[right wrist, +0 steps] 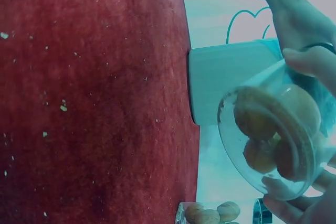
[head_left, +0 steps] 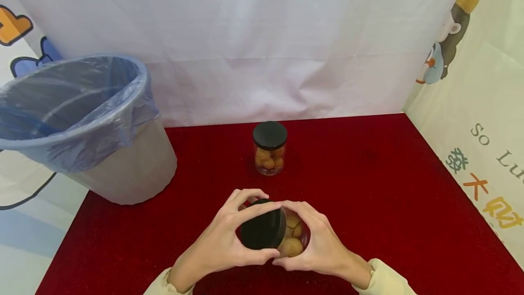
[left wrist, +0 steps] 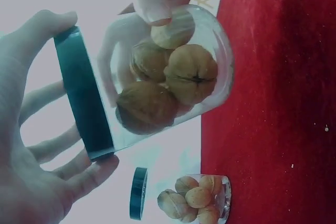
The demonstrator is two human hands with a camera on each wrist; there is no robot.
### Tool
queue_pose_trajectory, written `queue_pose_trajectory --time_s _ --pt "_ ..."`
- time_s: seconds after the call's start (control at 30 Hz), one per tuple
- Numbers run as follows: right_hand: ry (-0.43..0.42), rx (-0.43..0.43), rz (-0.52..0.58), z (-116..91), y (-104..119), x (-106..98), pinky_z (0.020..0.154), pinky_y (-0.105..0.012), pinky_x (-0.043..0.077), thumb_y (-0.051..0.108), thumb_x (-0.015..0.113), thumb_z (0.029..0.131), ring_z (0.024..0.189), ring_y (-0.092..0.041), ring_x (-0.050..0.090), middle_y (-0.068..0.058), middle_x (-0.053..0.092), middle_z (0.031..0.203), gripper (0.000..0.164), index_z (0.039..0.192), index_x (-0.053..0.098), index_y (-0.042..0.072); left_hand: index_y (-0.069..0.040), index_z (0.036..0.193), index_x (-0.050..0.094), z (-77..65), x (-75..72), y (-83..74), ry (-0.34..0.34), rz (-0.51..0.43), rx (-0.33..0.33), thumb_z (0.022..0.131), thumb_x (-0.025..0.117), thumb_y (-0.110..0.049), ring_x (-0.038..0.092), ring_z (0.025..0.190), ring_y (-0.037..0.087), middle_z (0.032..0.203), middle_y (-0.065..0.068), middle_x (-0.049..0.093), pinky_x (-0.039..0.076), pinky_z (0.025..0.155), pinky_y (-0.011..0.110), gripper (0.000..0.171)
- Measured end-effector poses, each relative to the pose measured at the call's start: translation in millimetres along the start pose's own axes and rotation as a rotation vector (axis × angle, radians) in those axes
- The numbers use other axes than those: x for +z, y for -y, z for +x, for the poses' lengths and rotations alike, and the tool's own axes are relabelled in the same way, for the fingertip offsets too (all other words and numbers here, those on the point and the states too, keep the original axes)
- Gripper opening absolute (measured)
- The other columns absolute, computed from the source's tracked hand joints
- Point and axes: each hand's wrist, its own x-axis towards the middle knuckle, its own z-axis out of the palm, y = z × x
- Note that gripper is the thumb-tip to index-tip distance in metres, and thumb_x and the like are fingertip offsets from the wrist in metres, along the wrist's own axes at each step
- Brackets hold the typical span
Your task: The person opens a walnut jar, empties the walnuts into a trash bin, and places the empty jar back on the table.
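Observation:
Between the two hands is a clear jar holding several walnuts, tilted onto its side with its lid end towards the left. My left hand grips the black lid, thumb and fingers spread round its rim. The lid sits on the jar's mouth; whether it is loose I cannot tell. My right hand holds the jar's body near its base, the thumb and fingers on opposite sides. In the right wrist view the jar's base appears raised off the red tabletop.
Farther back, a second lidded jar of walnuts stands upright on the red cloth. At left is a large bin lined with a bluish plastic bag. A white curtain hangs behind, and a printed cloth borders the right.

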Motion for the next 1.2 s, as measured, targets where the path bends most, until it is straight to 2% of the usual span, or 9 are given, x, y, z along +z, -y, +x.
queue_pose_trajectory --time_s 0.17,0.3,0.4,0.53,0.67,0.73,0.97,1.2 --pt "-0.036 0.000 -0.077 0.7 4.3 0.1 0.081 -0.030 0.049 0.033 0.089 0.058 0.103 -0.013 0.052 0.004 0.055 0.122 0.090 0.134 0.046 0.012 -0.029 0.129 0.055 -1.3 2.4 -4.6 -0.033 0.047 -0.118 0.070 0.077 -0.053 0.045 0.104 0.013 0.119 -0.004 0.047 0.051 0.076 0.032 0.068" --pt "-0.016 0.012 -0.063 0.5 4.3 -1.9 0.079 -0.029 0.050 0.033 0.089 0.059 0.102 -0.014 0.053 0.002 0.056 0.121 0.089 0.134 0.046 0.011 -0.035 0.132 0.049 -1.7 -0.4 -7.6 0.001 0.067 -0.169 0.069 0.075 -0.058 0.046 0.107 0.012 0.124 -0.007 0.045 0.051 0.079 0.035 0.072" --pt "0.015 0.023 -0.016 0.6 4.5 -4.5 0.077 -0.029 0.051 0.031 0.089 0.060 0.101 -0.015 0.054 -0.002 0.056 0.120 0.090 0.135 0.044 0.008 -0.033 0.135 0.046 -1.5 -8.4 -8.5 0.073 -0.015 -0.114 0.072 0.077 -0.049 0.040 0.118 0.015 0.135 -0.007 0.039 0.047 0.088 0.042 0.072" --pt "0.045 0.031 0.051 5.1 15.7 -10.4 0.074 -0.029 0.052 0.021 0.090 0.059 0.096 -0.017 0.057 -0.007 0.057 0.116 0.088 0.132 0.044 0.003 -0.028 0.135 0.046 0.4 -21.3 -7.2 0.197 -0.133 0.030 0.073 0.079 -0.024 0.029 0.130 0.020 0.145 -0.002 0.031 0.042 0.095 0.047 0.070" --pt "0.059 0.039 0.088 3.5 15.7 -11.9 0.072 -0.029 0.052 0.023 0.089 0.062 0.094 -0.016 0.058 -0.004 0.057 0.115 0.086 0.133 0.044 0.005 -0.027 0.132 0.048 1.3 -27.6 -6.2 0.274 -0.146 0.114 0.071 0.077 -0.014 0.027 0.132 0.021 0.148 0.001 0.028 0.040 0.097 0.047 0.069" --pt "0.065 0.046 0.096 -1.8 6.9 -9.1 0.073 -0.028 0.052 0.029 0.088 0.063 0.095 -0.015 0.058 -0.001 0.057 0.117 0.088 0.136 0.043 0.010 -0.026 0.131 0.049 1.2 -28.4 -6.1 0.292 -0.147 0.131 0.071 0.076 -0.013 0.027 0.132 0.021 0.148 0.001 0.028 0.039 0.098 0.046 0.068" --pt "0.068 0.040 0.096 -5.2 8.2 -9.7 0.074 -0.029 0.052 0.033 0.087 0.063 0.098 -0.014 0.059 0.001 0.056 0.120 0.088 0.136 0.043 0.012 -0.026 0.131 0.049 1.1 -24.6 -6.1 0.315 -0.158 0.171 0.067 0.077 -0.010 0.026 0.132 0.022 0.147 0.002 0.028 0.039 0.099 0.047 0.071" --pt "0.082 0.035 0.089 -7.3 10.4 -10.5 0.075 -0.029 0.052 0.033 0.087 0.064 0.098 -0.014 0.058 0.000 0.055 0.122 0.087 0.136 0.042 0.012 -0.026 0.131 0.050 -0.3 -20.8 -5.6 0.310 -0.171 0.167 0.066 0.077 -0.011 0.028 0.131 0.021 0.144 0.002 0.030 0.040 0.097 0.047 0.071"
